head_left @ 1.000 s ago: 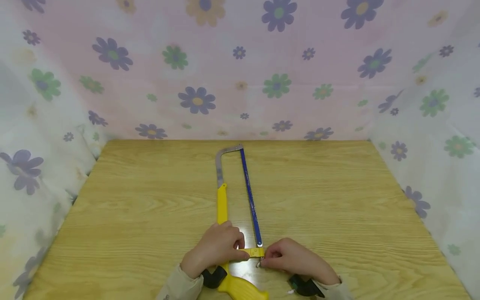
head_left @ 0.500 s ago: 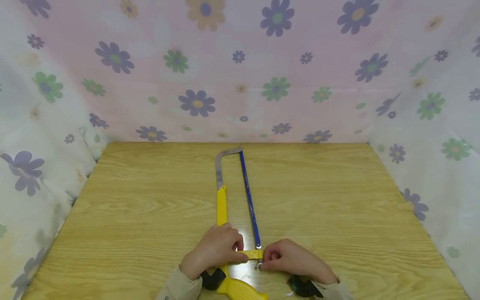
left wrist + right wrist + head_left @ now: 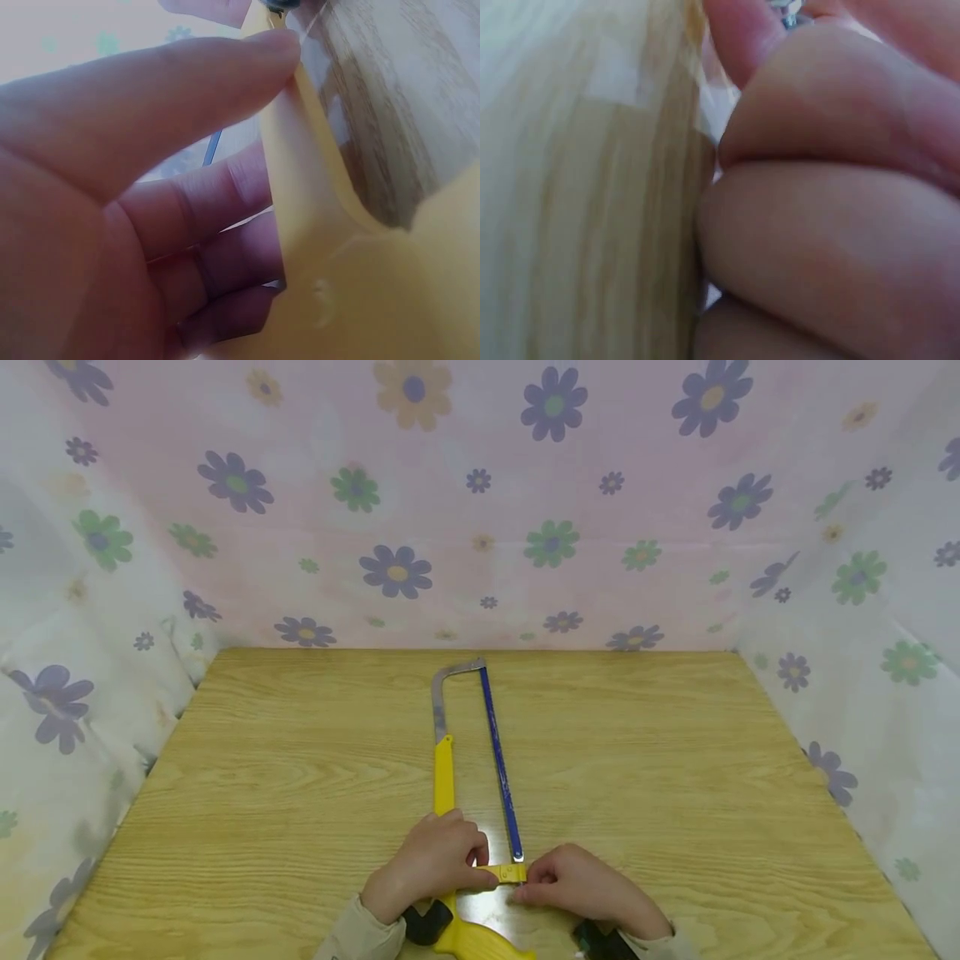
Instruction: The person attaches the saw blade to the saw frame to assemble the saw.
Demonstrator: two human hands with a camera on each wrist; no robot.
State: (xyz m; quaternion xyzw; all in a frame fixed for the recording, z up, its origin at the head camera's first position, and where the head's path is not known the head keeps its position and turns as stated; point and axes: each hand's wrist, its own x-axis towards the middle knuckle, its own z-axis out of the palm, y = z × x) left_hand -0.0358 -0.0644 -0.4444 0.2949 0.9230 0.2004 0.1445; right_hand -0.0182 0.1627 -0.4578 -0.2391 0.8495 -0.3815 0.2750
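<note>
A hacksaw (image 3: pixel 444 774) with a yellow and grey frame lies on the wooden table, its blue blade (image 3: pixel 500 768) running along the right side. Over the near part of the frame, my left hand (image 3: pixel 435 857) grips the yellow crosspiece (image 3: pixel 507 873), thumb along it. In the left wrist view the fingers curl behind the yellow frame (image 3: pixel 300 157). My right hand (image 3: pixel 573 883) pinches the metal wing nut (image 3: pixel 789 12) at the blade's near end; the fingers mostly hide it. The yellow handle (image 3: pixel 483 939) extends out at the bottom of the head view.
The wood-grain table (image 3: pixel 660 760) is bounded by flower-print cloth (image 3: pixel 480 510) at the back and both sides. Black wrist straps (image 3: pixel 427 922) sit at both cuffs.
My right fingers have shifted slightly around the wing nut, which showed below the crosspiece before and is now mostly covered. The left hand and hacksaw stay put; the head view tilts slightly.
</note>
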